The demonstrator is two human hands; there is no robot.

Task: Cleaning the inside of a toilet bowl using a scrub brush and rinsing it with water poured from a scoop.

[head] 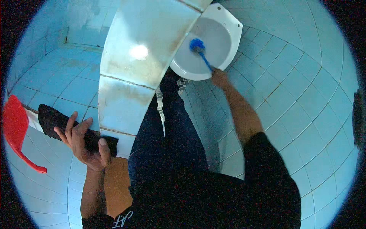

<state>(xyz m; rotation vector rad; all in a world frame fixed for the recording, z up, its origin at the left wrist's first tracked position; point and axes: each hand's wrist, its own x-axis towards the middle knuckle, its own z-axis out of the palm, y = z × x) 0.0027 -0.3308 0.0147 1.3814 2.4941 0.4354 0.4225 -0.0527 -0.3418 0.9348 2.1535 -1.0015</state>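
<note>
My right hand (pixel 220 78) grips the handle of a blue toilet brush (pixel 205 60). The round bristle head is inside a white ceramic toilet bowl (pixel 236 47), over its pale inner surface. No seat is fitted on the bowl, and two bolt holes show in its rim. On the left, my left hand (pixel 81 140) rests with spread fingers on a bunched black cloth (pixel 51 120), which lies along a narrow tiled ledge. How firmly the fingers press on the cloth is not plain.
A wide tiled ledge (pixel 125 88) with brownish stains runs between the bowl and a blue-tiled basin (pixel 77 86). A red plastic dipper (pixel 16 123) sits at far left. Tiled wall (pixel 286 94) rises on the right. A dark object (pixel 358 118) shows at the right rim.
</note>
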